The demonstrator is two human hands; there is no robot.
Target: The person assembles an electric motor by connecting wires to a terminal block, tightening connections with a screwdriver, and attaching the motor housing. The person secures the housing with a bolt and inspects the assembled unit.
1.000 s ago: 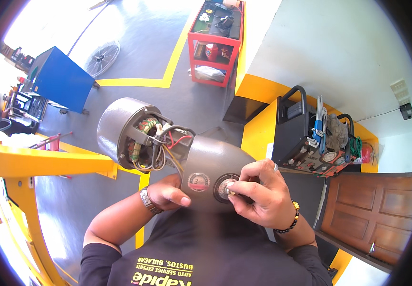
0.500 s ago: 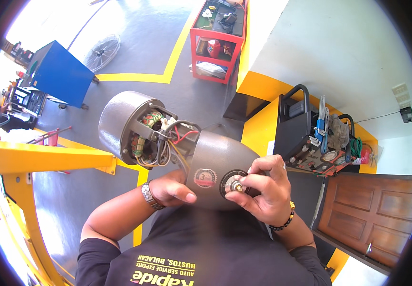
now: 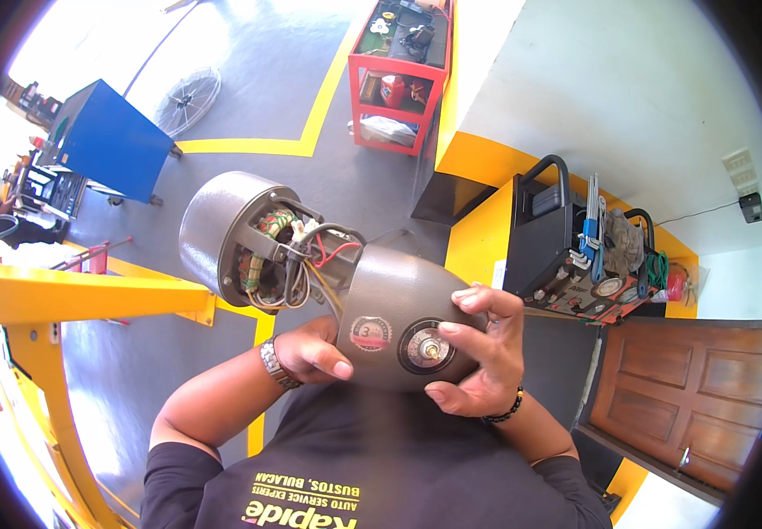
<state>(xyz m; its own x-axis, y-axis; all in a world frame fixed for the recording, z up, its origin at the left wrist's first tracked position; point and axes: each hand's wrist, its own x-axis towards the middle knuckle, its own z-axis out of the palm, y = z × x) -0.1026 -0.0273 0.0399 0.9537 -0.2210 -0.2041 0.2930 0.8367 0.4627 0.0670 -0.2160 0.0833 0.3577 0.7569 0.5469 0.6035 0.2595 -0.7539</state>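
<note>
Before my chest is a disassembled electric fan head: a grey motor housing (image 3: 222, 220) with exposed windings and a bundle of wires (image 3: 297, 264) leading to a rounded grey rear cover (image 3: 403, 282). My left hand (image 3: 315, 351) grips the cover's left side, thumb in front, the other fingers hidden behind. A round dial plate (image 3: 412, 344) with a brass-coloured switch shaft (image 3: 432, 350) sits on the cover's near face, beside a round sticker (image 3: 370, 334). My right hand (image 3: 486, 357) is open at the cover's right end, fingers spread around the dial, off the shaft.
A yellow steel beam (image 3: 90, 295) reaches in from the left. Beyond are a blue cabinet (image 3: 112, 141), a round wire fan guard (image 3: 189, 101) on the floor and a red tool cart (image 3: 398, 79). At right stand a black machine (image 3: 548, 247) and a wooden door (image 3: 672, 388).
My right fingers have let go of the switch shaft and spread apart. The fan cover has shifted slightly left. My left hand keeps its hold.
</note>
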